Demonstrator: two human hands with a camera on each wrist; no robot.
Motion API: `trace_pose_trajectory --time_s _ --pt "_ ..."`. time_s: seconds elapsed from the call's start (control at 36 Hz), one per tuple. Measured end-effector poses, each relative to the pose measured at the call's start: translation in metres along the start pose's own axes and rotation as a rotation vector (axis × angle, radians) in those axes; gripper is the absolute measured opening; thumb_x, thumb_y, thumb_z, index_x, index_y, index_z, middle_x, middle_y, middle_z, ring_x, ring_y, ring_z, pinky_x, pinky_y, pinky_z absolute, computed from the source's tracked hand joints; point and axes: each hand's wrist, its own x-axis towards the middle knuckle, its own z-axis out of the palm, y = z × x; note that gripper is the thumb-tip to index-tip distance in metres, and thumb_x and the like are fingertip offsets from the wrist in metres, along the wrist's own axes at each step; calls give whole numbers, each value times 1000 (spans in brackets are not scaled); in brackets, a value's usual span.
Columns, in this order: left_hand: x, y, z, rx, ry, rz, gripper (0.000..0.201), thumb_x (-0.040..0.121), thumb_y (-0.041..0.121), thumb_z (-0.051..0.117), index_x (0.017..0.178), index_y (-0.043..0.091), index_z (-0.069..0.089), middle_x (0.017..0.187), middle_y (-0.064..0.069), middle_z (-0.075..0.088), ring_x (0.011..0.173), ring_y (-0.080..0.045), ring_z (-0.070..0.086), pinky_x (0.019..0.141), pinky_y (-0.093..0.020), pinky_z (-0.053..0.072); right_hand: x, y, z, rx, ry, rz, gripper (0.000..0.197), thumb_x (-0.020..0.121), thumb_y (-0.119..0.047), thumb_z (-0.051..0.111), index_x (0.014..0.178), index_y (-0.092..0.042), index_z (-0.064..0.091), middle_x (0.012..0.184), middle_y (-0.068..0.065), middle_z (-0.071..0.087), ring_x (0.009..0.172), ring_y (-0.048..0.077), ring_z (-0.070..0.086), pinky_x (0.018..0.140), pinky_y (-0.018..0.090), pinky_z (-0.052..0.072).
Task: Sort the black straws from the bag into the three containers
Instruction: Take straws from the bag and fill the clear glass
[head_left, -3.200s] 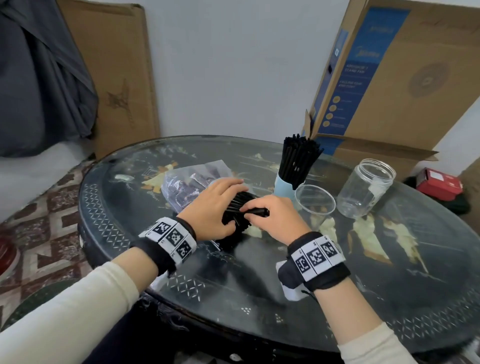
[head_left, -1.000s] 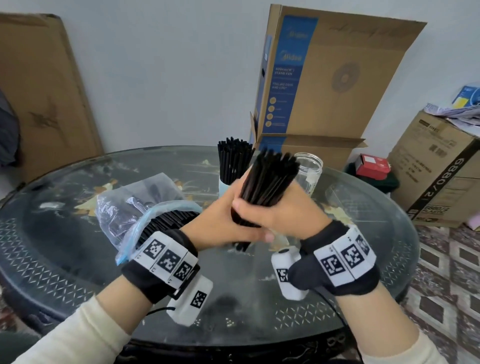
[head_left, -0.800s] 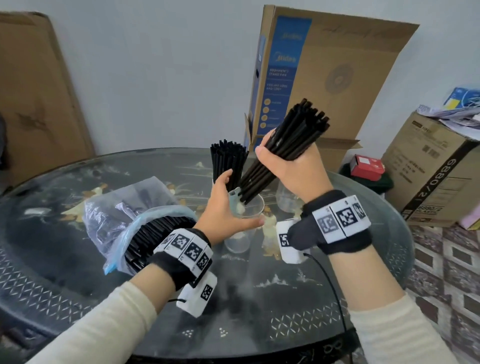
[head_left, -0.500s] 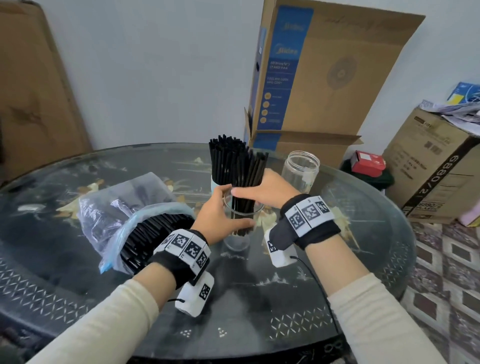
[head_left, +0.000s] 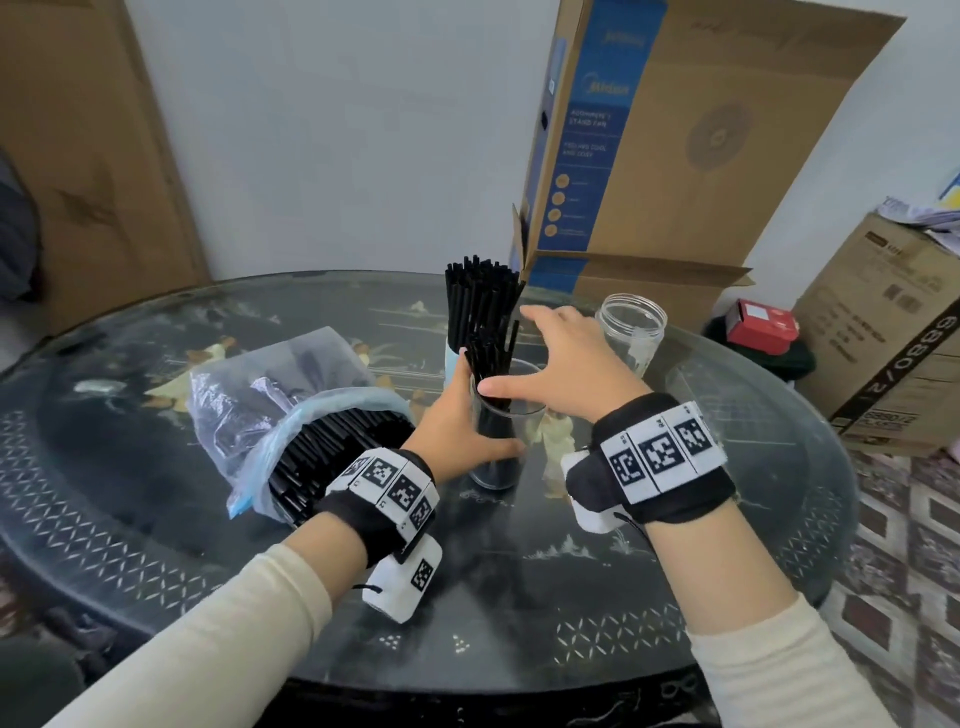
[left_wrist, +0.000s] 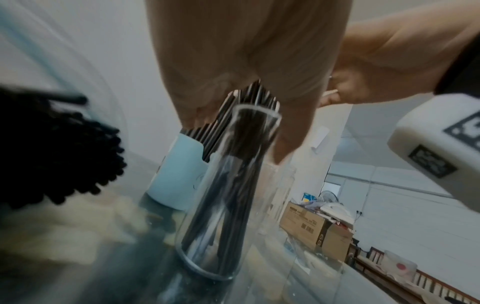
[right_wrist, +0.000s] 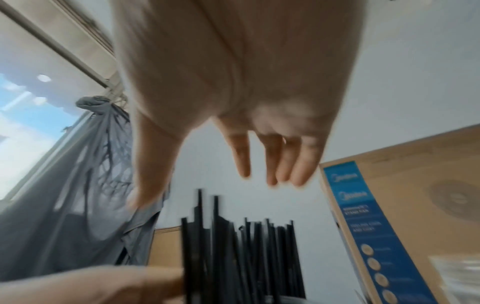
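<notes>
Glass in my left hand: clear tall drinking glass (head_left: 497, 441) stood on the dark round glass-topped table (head_left: 675, 571); my left hand (head_left: 457, 431) wrapped its near-left side, thumb across the front, fingers curled around it.
Right hand: my right hand (head_left: 566, 364) hovered over the rim with fingers spread and straight, grasping nothing.
Straws just placed: bundle of thin black plastic straws (head_left: 491, 374) stood in that glass, tops fanned and uneven above the rim.
Filled cup: pale blue cup (left_wrist: 179, 174), just behind the glass, was packed with upright black straws (head_left: 480, 301).
Empty jar: clear plastic wide-mouthed jar (head_left: 631, 332), to the far right, held nothing.
Supply: clear zip bag with a blue seal (head_left: 291, 415), lying on its side at the left, mouth toward me, was full of straws.
Doing it well: I judged the glass top-heavy, so the left hand should steady it until the bundle settled; the right palm could tap the tall ends level.
Risk: knocking the blue cup just behind.
Next: likely the bag, then the jar.
</notes>
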Motion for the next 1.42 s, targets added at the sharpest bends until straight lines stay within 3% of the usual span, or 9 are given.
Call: trace_pose_trajectory --time_s 0.08,0.22,0.36,0.56,0.75,0.94,1.08,1.22,1.42 --pt "-10 -6 -11 82 41 -32 113 68 23 76 152 26 0 154 4 29 131 -11 42 99 -26 44 -10 -13 4 14 223 -164 82 79 -56 68 145 -22 36 136 3 38 129 23 31 108 34 30" --pt "-40 -3 -49 242 365 155 40 77 6 63 108 31 55 109 5 55 101 -2 48 90 -18 37 -22 -45 28 178 540 -467 24 89 -22 61 110 -10 63 109 3 55 102 18 49 91 16 33" --pt "-61 -19 -97 405 514 106 21 78 7 62 87 26 65 89 6 55 84 -10 50 79 -24 39 -21 -70 72 290 279 -435 12 91 -18 59 98 -11 63 91 2 59 86 18 57 81 34 49" --pt "-79 -39 -140 489 235 -76 26 81 12 67 99 31 68 90 7 48 92 -19 49 90 -31 41 -6 -77 125 129 -174 -187 35 92 -31 61 124 -17 57 117 8 58 108 25 55 91 34 45" --pt "-77 -44 -150 476 62 -155 45 85 6 53 113 40 61 102 0 54 92 -16 50 88 -30 43 12 -92 149 207 -163 -226 18 88 -9 61 105 -14 64 86 -3 54 80 15 48 71 20 30" --pt "-70 -44 -165 415 182 -187 30 89 13 59 108 34 65 108 3 67 97 -13 58 78 -24 41 27 -118 161 135 -155 -364 31 96 -25 54 124 -16 64 128 7 62 120 24 53 101 33 39" --pt "-67 -40 -170 366 289 -181 30 90 8 57 108 30 66 102 4 63 50 4 48 41 -6 31 36 -133 174 12 -191 -199 48 99 -36 48 144 -20 43 146 14 43 135 32 40 110 42 35" --pt "-67 -45 -170 327 307 -158 23 89 18 63 104 35 68 106 5 66 92 -10 62 64 -20 43 44 -140 180 -19 -173 -173 46 97 -26 49 142 -19 42 133 16 51 123 34 50 101 43 43" --pt "-67 -49 -173 290 297 -156 25 90 17 61 102 37 69 111 4 67 93 -12 64 73 -24 48 52 -136 173 -97 -308 -319 43 99 -19 46 141 -29 46 132 14 51 119 34 52 102 42 42"
